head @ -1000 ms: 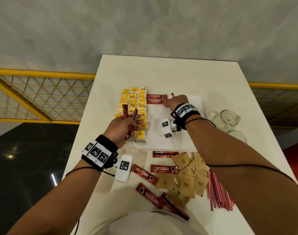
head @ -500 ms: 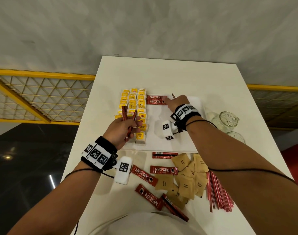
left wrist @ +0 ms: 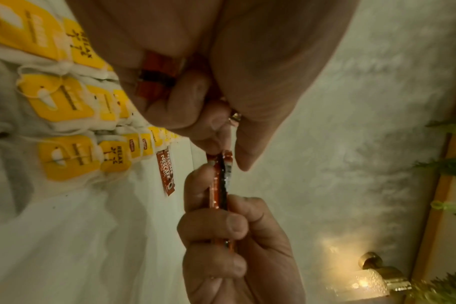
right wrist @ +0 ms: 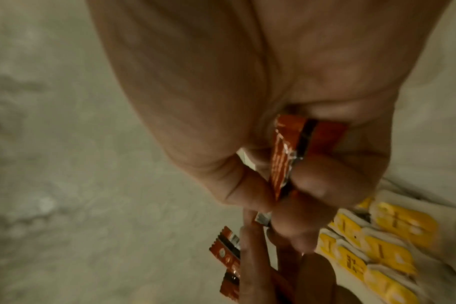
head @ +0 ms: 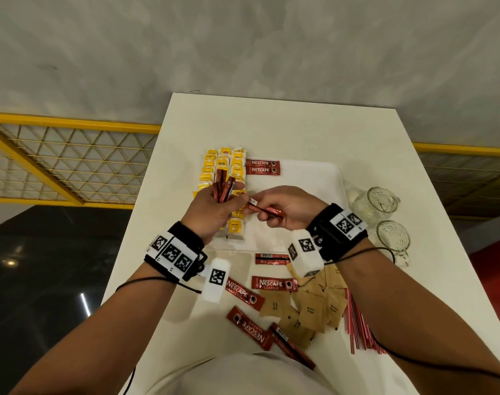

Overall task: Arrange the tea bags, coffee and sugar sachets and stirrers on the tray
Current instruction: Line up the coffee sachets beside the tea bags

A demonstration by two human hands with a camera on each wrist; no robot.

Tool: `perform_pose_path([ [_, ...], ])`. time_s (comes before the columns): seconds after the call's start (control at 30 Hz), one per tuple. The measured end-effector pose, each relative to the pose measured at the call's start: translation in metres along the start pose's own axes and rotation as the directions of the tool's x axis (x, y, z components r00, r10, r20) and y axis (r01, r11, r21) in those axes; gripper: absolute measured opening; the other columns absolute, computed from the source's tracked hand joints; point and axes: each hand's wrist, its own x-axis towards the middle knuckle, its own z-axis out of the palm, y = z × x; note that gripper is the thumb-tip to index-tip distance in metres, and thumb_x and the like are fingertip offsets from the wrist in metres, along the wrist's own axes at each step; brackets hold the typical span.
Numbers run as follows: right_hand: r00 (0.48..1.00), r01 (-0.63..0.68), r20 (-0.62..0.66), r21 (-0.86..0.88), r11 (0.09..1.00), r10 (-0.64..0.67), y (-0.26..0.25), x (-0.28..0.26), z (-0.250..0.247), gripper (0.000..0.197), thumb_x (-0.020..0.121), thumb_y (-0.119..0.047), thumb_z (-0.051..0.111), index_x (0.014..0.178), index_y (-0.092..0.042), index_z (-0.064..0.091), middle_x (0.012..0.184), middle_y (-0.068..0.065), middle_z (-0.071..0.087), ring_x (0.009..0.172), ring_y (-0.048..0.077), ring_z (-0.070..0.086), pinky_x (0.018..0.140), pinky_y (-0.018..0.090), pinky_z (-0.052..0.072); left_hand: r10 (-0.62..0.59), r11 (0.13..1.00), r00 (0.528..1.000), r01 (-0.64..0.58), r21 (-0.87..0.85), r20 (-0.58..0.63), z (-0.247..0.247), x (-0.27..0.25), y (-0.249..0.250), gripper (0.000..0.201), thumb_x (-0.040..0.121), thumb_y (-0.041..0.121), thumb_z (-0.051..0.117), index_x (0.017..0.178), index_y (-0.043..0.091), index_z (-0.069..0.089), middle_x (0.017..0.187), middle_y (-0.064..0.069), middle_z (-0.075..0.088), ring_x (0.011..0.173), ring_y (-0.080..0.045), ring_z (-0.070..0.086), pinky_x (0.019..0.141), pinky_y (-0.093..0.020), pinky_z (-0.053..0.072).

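My left hand [head: 214, 206] grips a small bunch of red coffee sachets [head: 222, 186] upright above the tea bags [head: 224, 163], which lie in yellow-tagged rows on the left of the white tray [head: 308, 195]. My right hand [head: 283, 208] pinches a single coffee sachet [head: 264, 209] whose far end reaches the left hand's fingers. The left wrist view shows that sachet [left wrist: 219, 185] between both hands. In the right wrist view it [right wrist: 284, 160] sits between thumb and fingers. Two coffee sachets [head: 262, 167] lie on the tray beside the tea bags.
On the table near me lie loose coffee sachets [head: 274, 283], a heap of brown sugar sachets [head: 314, 303] and a bundle of red stirrers [head: 359, 329]. Two glass mugs [head: 375, 203] [head: 392, 240] stand to the right of the tray.
My right hand has come back from the two sachets laid at the tray's far side to my left hand, and now pinches one sachet from the bunch.
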Motion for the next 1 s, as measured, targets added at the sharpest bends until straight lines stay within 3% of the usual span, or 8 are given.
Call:
perform_pose_path([
  [0.2,0.998,0.063,0.026,-0.035,0.997,-0.062,0.009,-0.014,-0.001,0.031,0.104,-0.008,0.044,0.126,0.006,0.061,0.115,0.025,0.068,0.065,0.012,0.06,0.05,0.018,0.046,0.076,0.992,0.997,-0.076,0.105,0.0,0.005,-0.007,0.005,0.006,0.093,0.009,0.068,0.093,0.003,0.068,0.042,0.017,0.052,0.036,0.002,0.046,0.043,-0.007,0.034],
  [0.37,0.997,0.007,-0.072,-0.166,0.986,-0.019,0.013,-0.023,-0.002,0.037,0.104,-0.037,0.05,0.115,-0.004,0.066,0.077,0.006,0.064,0.053,0.011,0.046,0.046,0.02,0.035,0.122,0.986,0.993,-0.12,0.113,-0.007,0.002,-0.008,0.003,0.004,0.093,0.008,0.068,0.092,0.004,0.065,0.045,0.017,0.055,0.04,0.003,0.048,0.046,-0.007,0.037],
  [0.47,0.978,0.095,-0.16,-0.234,0.968,-0.134,0.017,-0.02,-0.003,0.027,0.101,-0.023,0.059,0.112,0.0,0.069,0.076,0.003,0.059,0.054,0.009,0.044,0.048,0.02,0.035,0.063,0.994,0.998,-0.063,0.084,0.003,0.0,-0.006,0.0,0.014,0.093,0.021,0.07,0.082,0.013,0.067,0.05,0.01,0.049,0.042,-0.005,0.04,0.043,-0.014,0.034],
  [0.53,0.954,0.171,-0.19,-0.299,0.939,-0.234,0.018,-0.019,-0.002,0.019,0.097,-0.016,0.065,0.112,-0.007,0.073,0.078,0.002,0.062,0.056,0.009,0.046,0.051,0.02,0.038,-0.019,0.996,1.0,0.017,0.089,0.017,0.001,-0.005,0.0,0.022,0.091,0.033,0.071,0.082,0.014,0.069,0.059,0.002,0.055,0.046,-0.011,0.041,0.04,-0.017,0.032],
  [0.67,0.902,0.275,-0.225,-0.359,0.892,-0.369,0.02,-0.018,0.0,0.019,0.09,-0.008,0.073,0.109,-0.01,0.073,0.075,0.002,0.063,0.057,0.01,0.046,0.053,0.021,0.039,-0.101,0.994,0.994,0.098,0.054,0.049,0.003,-0.004,0.003,0.014,0.092,0.023,0.07,0.089,0.009,0.072,0.076,-0.004,0.072,0.046,-0.011,0.043,0.038,-0.017,0.03],
  [0.77,0.883,0.308,-0.285,-0.249,0.918,-0.373,0.025,-0.017,-0.003,0.015,0.088,-0.006,0.075,0.102,-0.012,0.076,0.072,-0.001,0.067,0.061,0.01,0.054,0.059,0.022,0.047,-0.063,0.993,0.997,0.067,0.097,-0.045,0.001,-0.002,0.003,0.01,0.089,0.01,0.069,0.088,0.001,0.073,0.063,-0.003,0.069,0.042,-0.01,0.042,0.04,-0.02,0.03],
  [0.9,0.869,0.279,-0.389,-0.126,0.952,-0.306,0.032,-0.015,-0.012,0.021,0.09,-0.009,0.074,0.108,0.001,0.072,0.081,0.008,0.07,0.064,0.014,0.059,0.065,0.025,0.054,-0.021,0.994,0.996,0.03,0.11,-0.082,-0.002,0.003,-0.002,0.014,0.087,0.011,0.072,0.091,-0.002,0.075,0.082,-0.025,0.071,0.048,-0.015,0.045,0.042,-0.021,0.033],
  [1.0,0.875,0.247,-0.404,-0.103,0.964,-0.267,0.034,-0.014,-0.016,0.022,0.092,-0.013,0.072,0.109,0.0,0.073,0.088,0.011,0.073,0.065,0.012,0.062,0.066,0.025,0.056,-0.018,0.993,0.996,0.028,0.116,-0.089,-0.002,0.005,-0.005,0.015,0.087,0.013,0.073,0.089,-0.001,0.074,0.077,-0.027,0.067,0.049,-0.017,0.045,0.042,-0.022,0.034],
])
